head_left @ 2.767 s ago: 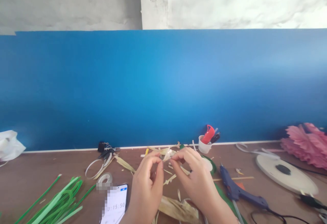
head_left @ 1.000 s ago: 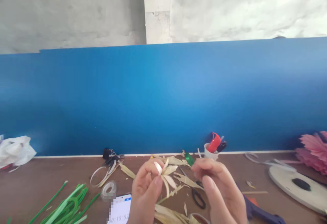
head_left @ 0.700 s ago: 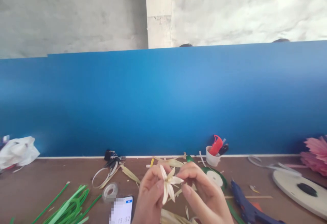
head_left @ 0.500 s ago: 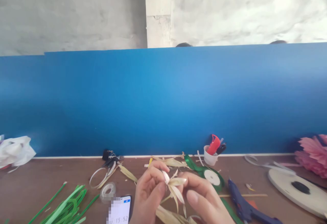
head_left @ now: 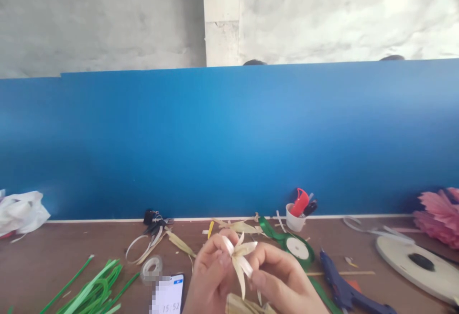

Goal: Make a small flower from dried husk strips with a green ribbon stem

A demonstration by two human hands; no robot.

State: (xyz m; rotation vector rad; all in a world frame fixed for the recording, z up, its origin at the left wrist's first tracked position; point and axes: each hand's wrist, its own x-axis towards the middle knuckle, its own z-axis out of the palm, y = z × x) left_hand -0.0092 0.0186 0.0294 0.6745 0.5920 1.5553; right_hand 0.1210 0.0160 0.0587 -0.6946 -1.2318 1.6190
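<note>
One pale, star-shaped flower (head_left: 237,255) is held above a brown worktop (head_left: 118,238). The left hand (head_left: 211,267), just left of the flower, pinches it close to its centre. The right hand (head_left: 283,276), just right of the flower, pinches the tip of one lower petal (head_left: 245,266). Beyond the flower, to its right, rests a green ribbon spool (head_left: 297,248); to its left, a phone (head_left: 169,294).
</note>
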